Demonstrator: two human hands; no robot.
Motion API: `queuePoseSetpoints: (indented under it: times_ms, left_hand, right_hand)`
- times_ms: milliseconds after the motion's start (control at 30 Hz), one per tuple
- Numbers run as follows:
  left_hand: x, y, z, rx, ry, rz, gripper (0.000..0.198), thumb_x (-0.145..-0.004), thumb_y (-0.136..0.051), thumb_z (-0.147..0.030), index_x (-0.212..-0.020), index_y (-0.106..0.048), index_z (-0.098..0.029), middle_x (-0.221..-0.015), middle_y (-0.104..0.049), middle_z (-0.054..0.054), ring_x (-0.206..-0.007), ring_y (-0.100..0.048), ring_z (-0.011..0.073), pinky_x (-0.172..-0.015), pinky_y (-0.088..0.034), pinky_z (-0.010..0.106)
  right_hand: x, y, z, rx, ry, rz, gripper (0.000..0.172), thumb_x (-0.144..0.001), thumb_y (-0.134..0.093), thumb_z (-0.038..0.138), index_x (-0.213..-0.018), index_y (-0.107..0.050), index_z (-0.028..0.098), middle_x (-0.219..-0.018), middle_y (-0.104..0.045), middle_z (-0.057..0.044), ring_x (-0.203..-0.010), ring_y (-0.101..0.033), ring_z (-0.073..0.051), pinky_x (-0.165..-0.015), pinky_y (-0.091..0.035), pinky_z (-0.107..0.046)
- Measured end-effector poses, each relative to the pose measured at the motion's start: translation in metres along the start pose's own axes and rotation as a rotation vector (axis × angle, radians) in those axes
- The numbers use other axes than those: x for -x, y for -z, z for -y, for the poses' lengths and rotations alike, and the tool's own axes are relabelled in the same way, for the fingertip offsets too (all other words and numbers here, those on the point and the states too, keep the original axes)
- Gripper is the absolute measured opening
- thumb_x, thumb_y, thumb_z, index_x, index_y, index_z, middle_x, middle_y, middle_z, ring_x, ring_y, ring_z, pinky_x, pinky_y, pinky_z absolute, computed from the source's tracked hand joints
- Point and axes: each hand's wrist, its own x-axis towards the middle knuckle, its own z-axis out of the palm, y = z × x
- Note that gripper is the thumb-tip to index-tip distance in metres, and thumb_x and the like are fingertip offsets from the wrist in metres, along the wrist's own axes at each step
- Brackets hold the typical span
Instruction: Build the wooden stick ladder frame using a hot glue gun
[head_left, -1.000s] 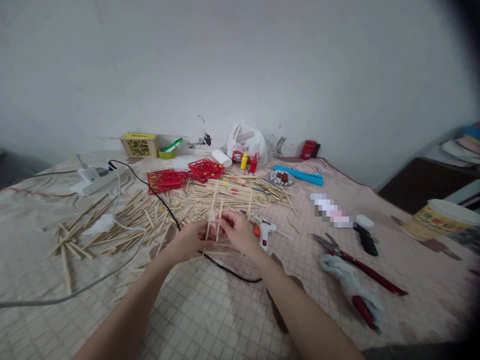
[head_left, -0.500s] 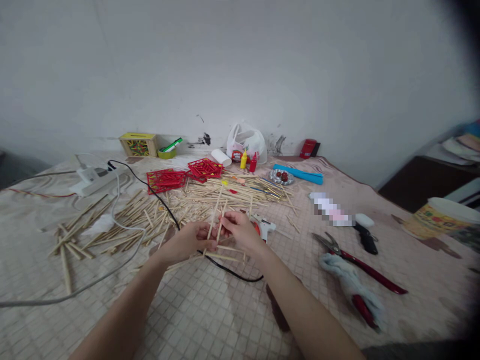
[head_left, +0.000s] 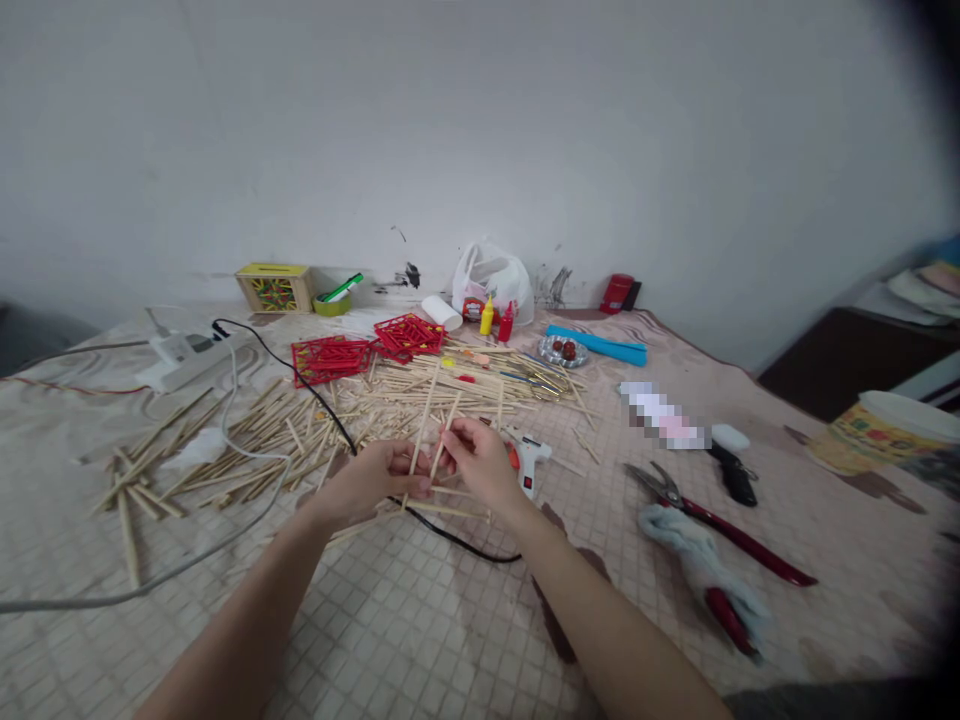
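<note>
Near the middle of the table, my left hand [head_left: 385, 480] is closed on a wooden stick frame [head_left: 452, 511], its fingers around an upright stick on the near left. My right hand [head_left: 480, 458] pinches a loose wooden stick [head_left: 445, 437], which slants up between the two hands. The frame has thin pale sticks rising at its corners and others running across low down. Part of it is hidden behind my fingers. Just past my right hand lies a white glue gun [head_left: 531, 462]. A black cable [head_left: 465, 546] runs under the frame.
Piles of wooden sticks [head_left: 262, 450] lie left and behind, with red stick panels [head_left: 334, 358] beyond. Red-handled pruning shears [head_left: 739, 540] and a cloth-wrapped tool [head_left: 686, 550] are on the right, near a paper cup [head_left: 877, 435]. A power strip [head_left: 199, 360] sits left.
The loose stick in my right hand tilts further to the right and has shifted slightly away from the upright. More of the glue gun shows; my left hand has barely moved.
</note>
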Motion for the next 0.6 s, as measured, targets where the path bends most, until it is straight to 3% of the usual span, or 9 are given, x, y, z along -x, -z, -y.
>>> queuePoseSetpoints:
  times_ms: [300,600]
  left_hand:
    - [-0.0018,-0.0013,0.0075,-0.048,0.004,0.002,0.019,-0.062,-0.066,-0.014,-0.08,-0.059,-0.014,-0.079,-0.068,0.004,-0.077,-0.063,0.0173,-0.073,-0.046,0.029]
    - [-0.0039,-0.0043,0.0079,-0.076,-0.002,-0.029,0.02,-0.061,-0.066,-0.016,-0.08,-0.058,-0.015,-0.083,-0.069,0.005,-0.081,-0.064,0.0194,-0.075,-0.047,0.032]
  right_hand:
    - [-0.0002,-0.0018,-0.0049,0.05,-0.046,0.027,0.009,-0.077,-0.047,0.022,-0.071,-0.052,0.019,-0.054,-0.05,0.004,-0.045,-0.05,-0.01,-0.044,-0.042,-0.022]
    - [0.0004,-0.0008,-0.0028,0.081,-0.035,0.021,0.01,-0.078,-0.046,0.02,-0.07,-0.052,0.018,-0.057,-0.05,0.003,-0.047,-0.05,-0.01,-0.045,-0.042,-0.021]
